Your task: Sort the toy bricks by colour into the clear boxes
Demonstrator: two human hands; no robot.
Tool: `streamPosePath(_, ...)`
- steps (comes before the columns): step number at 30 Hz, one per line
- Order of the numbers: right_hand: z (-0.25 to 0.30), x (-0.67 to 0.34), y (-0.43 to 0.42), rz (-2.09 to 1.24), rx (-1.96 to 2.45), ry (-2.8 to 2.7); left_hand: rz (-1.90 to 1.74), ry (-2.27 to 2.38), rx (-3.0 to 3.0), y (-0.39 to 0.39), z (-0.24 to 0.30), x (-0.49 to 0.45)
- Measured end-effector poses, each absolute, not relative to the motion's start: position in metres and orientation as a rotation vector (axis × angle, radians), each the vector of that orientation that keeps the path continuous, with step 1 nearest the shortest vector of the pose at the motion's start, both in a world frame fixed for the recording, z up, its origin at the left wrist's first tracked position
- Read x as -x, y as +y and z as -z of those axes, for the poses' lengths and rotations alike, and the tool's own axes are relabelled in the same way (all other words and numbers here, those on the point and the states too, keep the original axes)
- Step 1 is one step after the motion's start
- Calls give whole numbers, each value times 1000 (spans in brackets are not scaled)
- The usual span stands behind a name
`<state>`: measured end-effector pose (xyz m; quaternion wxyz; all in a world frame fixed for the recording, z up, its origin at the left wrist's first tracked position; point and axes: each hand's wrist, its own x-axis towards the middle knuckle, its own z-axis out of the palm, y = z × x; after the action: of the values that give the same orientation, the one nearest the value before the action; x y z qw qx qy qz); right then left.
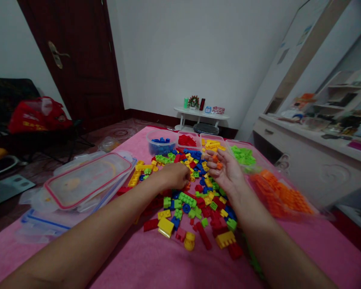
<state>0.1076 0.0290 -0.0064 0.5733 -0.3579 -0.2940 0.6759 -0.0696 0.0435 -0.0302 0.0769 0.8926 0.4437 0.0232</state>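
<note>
A heap of red, yellow, green and blue toy bricks [195,208] lies on the pink cloth [144,261]. My left hand [176,175] rests knuckles-up on the heap, fingers curled down among the bricks; what they grip is hidden. Just right of it my right hand [225,168] is palm-up with fingers curled around small orange bricks [217,161]. Sorting tubs stand beyond the heap: blue bricks [161,141], red bricks [187,140], yellow bricks [213,145], green bricks [243,155]. A clear tub of orange bricks [281,194] sits to the right of my right hand.
Stacked clear lids [87,180] with red and blue rims lie at the left of the cloth. A dark door [75,60], a red bag [39,114] on a chair, a small white table [201,114] and a white cabinet [313,160] surround the work surface.
</note>
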Motion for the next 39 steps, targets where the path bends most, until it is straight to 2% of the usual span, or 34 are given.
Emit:
streamPosePath(16,17,-104,28,-1421,967,-996,33,1121,-2760,28,22,62)
streamPosePath(31,17,-99,24,-1380,1012,-1101,-153,1171,-2695,29,28,63)
streamPosePath(35,19,-98,25,-1376,1032,-1058,-364,1315,-2586,44,16,75)
streamPosePath(39,19,-95,25,-1479,1050,-909,-870,1363,-2495,48,-3,82)
